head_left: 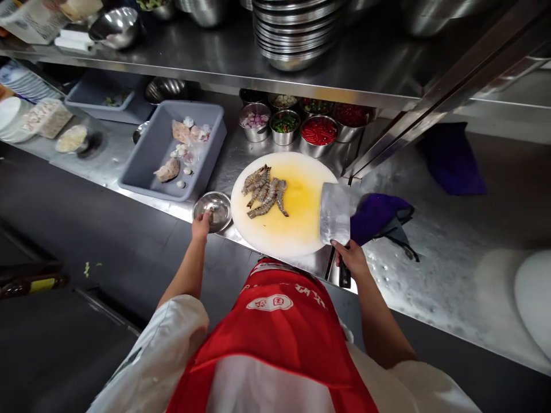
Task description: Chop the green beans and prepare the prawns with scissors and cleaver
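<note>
My left hand (201, 225) grips the near-left rim of a small steel bowl (220, 207), thumb on the inside. The bowl stands just left of a round white cutting board (301, 244). Several grey striped shrimp (267, 198) lie in a cluster on the board's left half, and its middle is stained yellow. In my right hand (355, 258) is a cleaver (335, 215), held by its black handle. Its wide blade lies over the board's right edge. A purple cloth (379, 215) is bunched on the counter just right of the blade.
Behind the board stand steel cups of red chilies (319, 132), green chilies (285, 123) and shallots (255, 120). A grey bin (172, 192) with garlic and ginger-like pieces sits at left. A steel shelf (206, 69) overhangs the back, bearing stacked steel plates (297, 40).
</note>
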`<state>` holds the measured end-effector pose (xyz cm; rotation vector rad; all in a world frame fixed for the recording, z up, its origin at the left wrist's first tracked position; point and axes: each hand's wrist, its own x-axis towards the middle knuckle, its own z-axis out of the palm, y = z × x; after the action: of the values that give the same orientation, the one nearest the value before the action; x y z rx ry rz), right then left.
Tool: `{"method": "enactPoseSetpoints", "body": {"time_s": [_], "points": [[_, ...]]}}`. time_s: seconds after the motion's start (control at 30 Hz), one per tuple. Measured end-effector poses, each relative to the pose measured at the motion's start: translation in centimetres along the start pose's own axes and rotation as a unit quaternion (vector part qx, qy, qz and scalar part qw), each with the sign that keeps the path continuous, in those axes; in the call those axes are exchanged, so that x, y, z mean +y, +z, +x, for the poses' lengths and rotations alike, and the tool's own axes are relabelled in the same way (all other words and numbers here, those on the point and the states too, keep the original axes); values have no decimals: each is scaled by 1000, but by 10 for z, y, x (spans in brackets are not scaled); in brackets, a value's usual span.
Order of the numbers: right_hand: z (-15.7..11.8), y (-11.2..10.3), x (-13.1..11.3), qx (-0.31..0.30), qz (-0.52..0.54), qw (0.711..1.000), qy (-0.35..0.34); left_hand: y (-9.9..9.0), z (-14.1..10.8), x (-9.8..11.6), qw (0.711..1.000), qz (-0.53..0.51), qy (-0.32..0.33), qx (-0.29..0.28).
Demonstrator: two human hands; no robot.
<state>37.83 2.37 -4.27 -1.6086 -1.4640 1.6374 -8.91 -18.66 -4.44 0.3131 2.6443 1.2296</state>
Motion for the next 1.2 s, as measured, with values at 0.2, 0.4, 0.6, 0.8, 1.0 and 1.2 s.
{"method": "enactPoseSetpoints", "body": {"time_s": [0.2, 0.4, 0.6, 0.8, 1.0, 1.2], "points": [[-4, 18, -1, 35, -26, 999, 3, 43, -22, 78, 930, 54, 334, -141], [-10, 10, -14, 70, -54, 996, 5, 115, -75, 162, 739, 210, 558, -313], [-27, 7, -9, 83, -76, 993, 20, 144, -62, 192, 636, 284, 628, -346], [-32, 14, 8, 82, -39, 996, 11, 149, -67, 202, 645, 256, 639, -332], [-29, 13, 11, 61, -2, 998, -4, 165, -120, 202, 800, 279, 422, -323], [-28, 6, 6, 40, 1, 999, 14, 163, -95, 198, 671, 246, 575, -398]]}}
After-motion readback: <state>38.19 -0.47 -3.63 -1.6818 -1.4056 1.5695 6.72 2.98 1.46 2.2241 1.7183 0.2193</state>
